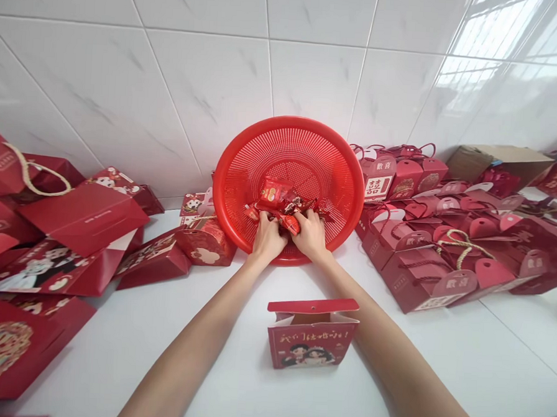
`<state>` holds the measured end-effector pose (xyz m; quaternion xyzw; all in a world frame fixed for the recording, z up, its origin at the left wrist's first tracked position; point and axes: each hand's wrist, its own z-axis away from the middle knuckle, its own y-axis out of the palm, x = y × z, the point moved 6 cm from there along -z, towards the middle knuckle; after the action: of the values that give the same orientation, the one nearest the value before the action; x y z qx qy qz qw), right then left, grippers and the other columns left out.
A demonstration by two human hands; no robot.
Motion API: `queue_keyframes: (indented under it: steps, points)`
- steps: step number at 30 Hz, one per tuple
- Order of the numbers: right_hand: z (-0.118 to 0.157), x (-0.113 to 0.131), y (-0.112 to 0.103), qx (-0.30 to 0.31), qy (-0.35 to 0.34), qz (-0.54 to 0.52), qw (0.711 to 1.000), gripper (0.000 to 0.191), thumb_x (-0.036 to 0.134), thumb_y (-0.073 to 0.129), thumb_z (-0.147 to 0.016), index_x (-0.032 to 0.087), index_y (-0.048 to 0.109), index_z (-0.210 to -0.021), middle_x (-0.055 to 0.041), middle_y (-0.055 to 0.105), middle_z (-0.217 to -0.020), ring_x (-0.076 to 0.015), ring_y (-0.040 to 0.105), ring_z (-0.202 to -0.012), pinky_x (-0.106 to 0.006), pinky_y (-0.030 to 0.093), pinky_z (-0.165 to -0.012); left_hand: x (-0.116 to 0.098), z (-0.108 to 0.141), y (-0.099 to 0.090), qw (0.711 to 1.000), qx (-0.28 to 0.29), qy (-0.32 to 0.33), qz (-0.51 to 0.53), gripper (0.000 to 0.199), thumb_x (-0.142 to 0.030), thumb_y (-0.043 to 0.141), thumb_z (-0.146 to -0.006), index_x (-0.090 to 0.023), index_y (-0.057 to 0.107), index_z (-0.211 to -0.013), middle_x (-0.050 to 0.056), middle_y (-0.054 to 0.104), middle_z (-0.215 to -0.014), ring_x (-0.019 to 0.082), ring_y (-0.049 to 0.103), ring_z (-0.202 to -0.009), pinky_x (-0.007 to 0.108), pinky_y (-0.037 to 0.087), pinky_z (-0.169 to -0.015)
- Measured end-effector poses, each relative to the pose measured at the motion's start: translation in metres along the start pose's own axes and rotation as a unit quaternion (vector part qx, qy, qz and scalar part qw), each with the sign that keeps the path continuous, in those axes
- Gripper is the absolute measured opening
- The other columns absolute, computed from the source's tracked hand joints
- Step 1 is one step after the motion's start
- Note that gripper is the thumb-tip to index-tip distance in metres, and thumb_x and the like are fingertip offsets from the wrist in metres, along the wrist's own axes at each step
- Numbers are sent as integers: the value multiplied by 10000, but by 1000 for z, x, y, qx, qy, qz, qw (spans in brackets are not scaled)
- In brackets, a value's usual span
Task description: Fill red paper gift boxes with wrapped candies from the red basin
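Both of my hands reach into a red plastic colander basket (292, 123) that leans towards me. My left hand (270, 239) has its fingers curled among wrapped candies (276, 193), mostly red. Close beside it, my right hand (311, 235) is closed at the fingertips on more of the candies. My fingers hide part of the pile, so which pieces each hand holds is hard to see. Between my forearms a small red gift box (312, 341) stands upright with its top open, a cartoon couple and gold lettering on its front.
Red gift bags (86, 214) lie heaped on the left, with patterned boxes (206, 241) by the basket. On the right are rows of dark red boxes (410, 274) with cord handles and an open brown carton (505, 161). A tiled wall (201, 74) backs the white surface (233, 368).
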<state>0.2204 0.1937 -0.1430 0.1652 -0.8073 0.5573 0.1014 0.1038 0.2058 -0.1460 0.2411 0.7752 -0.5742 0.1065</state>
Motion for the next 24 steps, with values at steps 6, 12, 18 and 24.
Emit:
queue_keyframes:
  steps: [6,12,18,24]
  points:
    - [-2,-6,0,-16,11,-77,997,305,284,543,-904,189,705,-1144,-127,621,-1059,-262,590,-950,-320,450,-794,0,2,-4,1000,-12,-13,-2,320,-178,616,-820,-186,678,-1134,117,518,-1154,293,680,-931,424,554,-894]
    - [-6,-16,3,-45,24,-198,979,208,316,589,-866,200,741,-946,-78,656,-900,-224,633,-775,-255,434,-649,-2,4,-6,999,-35,7,4,249,-147,620,-799,-199,659,-1040,103,552,-1125,273,668,-946,370,553,-831]
    - [-9,-24,9,-74,36,-278,957,333,460,553,-877,187,674,-730,-58,664,-657,-257,667,-671,-267,453,-579,-2,6,-6,999,-46,18,22,242,-146,596,-822,-177,650,-1056,91,644,-975,264,668,-879,364,541,-787]
    - [-10,-25,11,-84,29,-334,938,367,507,519,-860,191,638,-714,-43,678,-635,-263,683,-698,-278,493,-590,-2,10,-5,996,-67,46,41,223,-140,547,-854,-170,667,-1040,100,658,-976,259,662,-896,369,542,-810]
